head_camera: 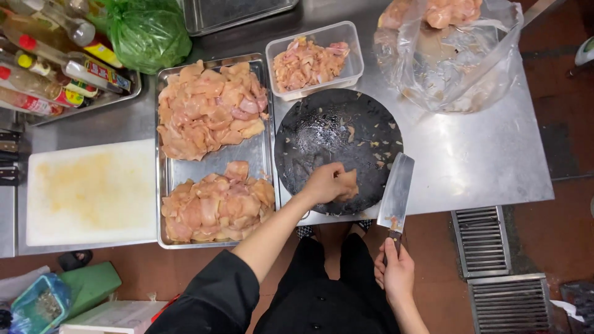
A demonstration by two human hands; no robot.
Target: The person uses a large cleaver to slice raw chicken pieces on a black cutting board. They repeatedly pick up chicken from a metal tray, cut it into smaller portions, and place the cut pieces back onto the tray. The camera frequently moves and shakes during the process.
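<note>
My left hand (327, 183) rests on a round black cutting board (328, 133) and grips a pale piece of raw chicken (348, 184) at the board's near edge. My right hand (395, 270) holds the dark handle of a cleaver (396, 193), whose broad blade lies flat at the board's right edge, just right of the chicken piece. Small meat scraps dot the board.
A metal tray (213, 162) left of the board carries two heaps of sliced raw chicken. A clear plastic tub (354, 59) of chicken and a clear bag (455, 59) sit behind. A white cutting board (93, 192), sauce bottles (55, 62) and a green bag (148, 31) lie left.
</note>
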